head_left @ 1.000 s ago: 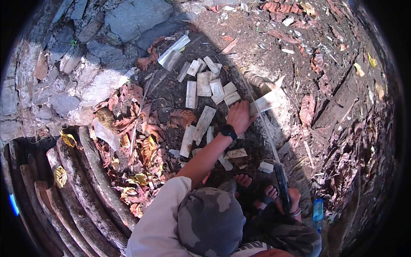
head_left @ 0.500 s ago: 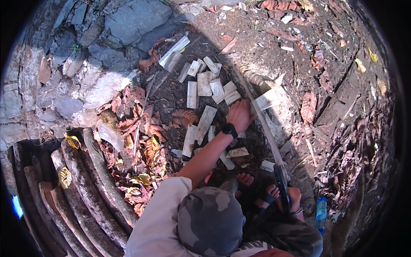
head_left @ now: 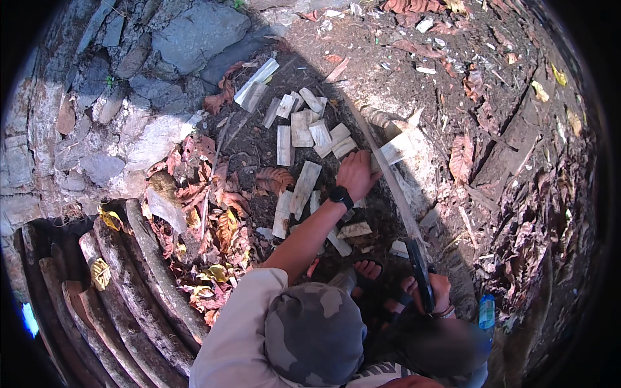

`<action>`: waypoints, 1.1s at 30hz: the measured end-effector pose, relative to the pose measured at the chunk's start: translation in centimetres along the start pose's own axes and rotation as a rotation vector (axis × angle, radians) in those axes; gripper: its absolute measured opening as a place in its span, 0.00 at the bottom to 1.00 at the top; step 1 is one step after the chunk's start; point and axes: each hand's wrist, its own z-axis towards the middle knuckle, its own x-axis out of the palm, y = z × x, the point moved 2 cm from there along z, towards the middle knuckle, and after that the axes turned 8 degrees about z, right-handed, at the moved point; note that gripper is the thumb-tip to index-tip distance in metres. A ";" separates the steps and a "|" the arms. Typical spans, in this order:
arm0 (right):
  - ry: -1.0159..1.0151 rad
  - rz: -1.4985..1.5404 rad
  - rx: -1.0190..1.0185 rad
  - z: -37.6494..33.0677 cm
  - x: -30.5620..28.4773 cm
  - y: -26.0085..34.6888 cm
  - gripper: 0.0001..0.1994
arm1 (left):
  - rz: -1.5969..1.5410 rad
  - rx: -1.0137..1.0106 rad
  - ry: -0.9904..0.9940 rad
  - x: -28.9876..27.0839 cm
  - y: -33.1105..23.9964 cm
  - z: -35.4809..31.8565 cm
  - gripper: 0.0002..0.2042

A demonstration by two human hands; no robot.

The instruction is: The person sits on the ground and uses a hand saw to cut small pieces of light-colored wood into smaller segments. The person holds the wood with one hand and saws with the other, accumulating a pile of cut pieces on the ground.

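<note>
My left hand (head_left: 356,173), a dark watch on its wrist, is closed at the near end of a pale split wood piece (head_left: 398,147); its fingertips are partly hidden. A long thin grey-brown strip, perhaps a stick (head_left: 391,182), crosses close beside it. Lower right, my right hand (head_left: 440,290) is closed round a long black tool (head_left: 420,275), seen nearly edge-on, its exact kind unclear. Several split wood pieces (head_left: 301,128) lie together beyond my left hand. Others, such as a longer piece (head_left: 305,187), lie left of my wrist.
Thick logs (head_left: 145,278) lie side by side at lower left. A stone wall (head_left: 200,35) stands at upper left. Dry leaves (head_left: 228,223) cover soil in between. My camouflage knee (head_left: 317,336) is at bottom centre. A blue plastic bottle (head_left: 486,312) stands beside my right knee.
My right hand and the black tool have moved slightly up and left. My left hand stays at the wood piece, and the whole view has shifted a little.
</note>
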 end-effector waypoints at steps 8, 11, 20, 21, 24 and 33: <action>0.033 0.086 0.126 0.8 0.3 1.7 0.09 | 0.008 -0.009 -0.010 0.4 0.0 -0.2 0.21; 0.066 0.069 0.094 1.8 0.4 -0.2 0.11 | -0.004 0.002 -0.024 0.3 -0.3 0.0 0.21; -0.039 0.067 0.019 -1.2 0.0 0.8 0.06 | 0.010 0.020 -0.033 -0.1 0.0 0.0 0.20; -0.008 0.078 0.040 -0.8 -0.1 1.1 0.06 | 0.015 0.029 -0.049 0.0 0.0 -0.1 0.20; 0.035 0.106 0.163 1.1 0.1 0.6 0.07 | 0.016 0.037 -0.051 0.0 -0.7 0.1 0.21; 0.034 0.133 0.041 -0.5 -1.1 0.3 0.07 | 0.014 0.053 -0.048 0.0 -0.1 0.1 0.21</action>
